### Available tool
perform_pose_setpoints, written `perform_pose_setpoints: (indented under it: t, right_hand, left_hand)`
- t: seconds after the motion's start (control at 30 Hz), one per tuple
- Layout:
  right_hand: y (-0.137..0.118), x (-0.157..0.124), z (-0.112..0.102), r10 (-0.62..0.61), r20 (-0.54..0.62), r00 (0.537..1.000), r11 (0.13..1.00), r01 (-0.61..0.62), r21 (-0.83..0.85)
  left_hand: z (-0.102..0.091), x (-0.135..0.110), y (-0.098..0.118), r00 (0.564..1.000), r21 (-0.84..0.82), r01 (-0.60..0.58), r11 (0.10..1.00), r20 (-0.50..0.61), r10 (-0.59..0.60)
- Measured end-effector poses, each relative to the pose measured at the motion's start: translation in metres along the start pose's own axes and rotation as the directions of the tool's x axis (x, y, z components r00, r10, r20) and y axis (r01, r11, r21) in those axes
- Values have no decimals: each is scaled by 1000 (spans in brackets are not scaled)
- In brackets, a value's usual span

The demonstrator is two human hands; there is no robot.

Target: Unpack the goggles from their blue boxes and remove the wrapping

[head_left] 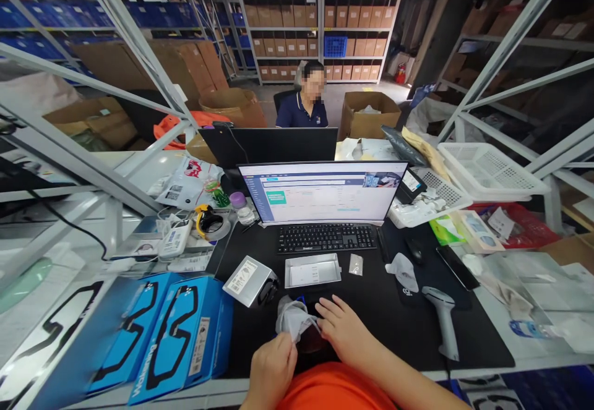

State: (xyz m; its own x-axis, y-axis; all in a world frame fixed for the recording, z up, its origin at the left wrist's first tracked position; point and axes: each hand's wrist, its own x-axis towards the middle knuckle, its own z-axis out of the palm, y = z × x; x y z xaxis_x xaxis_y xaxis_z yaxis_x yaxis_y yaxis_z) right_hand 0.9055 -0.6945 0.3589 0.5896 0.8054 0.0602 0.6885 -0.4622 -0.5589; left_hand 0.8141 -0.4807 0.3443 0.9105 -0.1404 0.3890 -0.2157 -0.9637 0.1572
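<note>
My left hand [273, 367] is closed, pinching the lower end of a thin white cloth pouch [292, 318] at the desk's front edge. Beneath and beside the pouch shows a dark, reddish, glossy curved piece [312, 341], perhaps a goggle lens, with a bit of blue at its top. My right hand [342, 326] bends over its right end, the thumb by the pouch's edge; how firmly it grips is partly hidden. Just beyond lie an open silver-grey box tray [312, 271] with a white paper inside, a small clear packet [356, 264] and a silver box [249, 281].
Blue goggle boxes [185, 336] stand on the left. Ahead are a keyboard [327, 238] and a monitor [320, 196]. A barcode scanner [443, 323], a phone [457, 268], a mouse [414, 250] and another white pouch [403, 272] lie on the right. A person [304, 104] sits beyond the screens.
</note>
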Motion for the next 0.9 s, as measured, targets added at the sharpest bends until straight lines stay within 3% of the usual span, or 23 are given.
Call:
perform_pose_setpoints:
  t: [0.1, 0.2, 0.37, 0.43, 0.53, 0.67, 0.77, 0.9]
  right_hand:
    - [-6, 6, -8, 70, -12, 997, 993, -69, 101]
    - [-14, 9, -4, 227, -54, 972, 948, -208, 241]
    - [-32, 13, 12, 415, -128, 901, 877, -358, 321]
    - [-36, 15, 12, 400, -169, 901, 902, -354, 245]
    - [-32, 16, 7, 278, -210, 937, 960, -267, 81]
    - [-18, 17, 8, 59, -144, 988, 993, -73, -91]
    - [-11, 21, 13, -42, -43, 998, 989, 36, -145]
    - [-11, 30, 18, -9, -19, 1000, 992, 6, -130]
  left_hand:
    - [-9, 3, 0, 998, 37, -37, 999, 42, 35]
    - [-13, 7, 7, 989, 49, 82, 995, 119, -87]
    - [-16, 19, 23, 923, 77, 261, 962, 273, -272]
    - [-17, 22, 25, 921, 53, 279, 959, 269, -283]
    - [-17, 21, 19, 937, -8, 305, 952, 183, -299]
    - [-14, 16, 16, 951, -85, 296, 951, 117, -285]
    - [-11, 16, 23, 974, -197, 203, 959, 145, -176]
    - [-8, 17, 28, 961, -352, 218, 910, 240, -138]
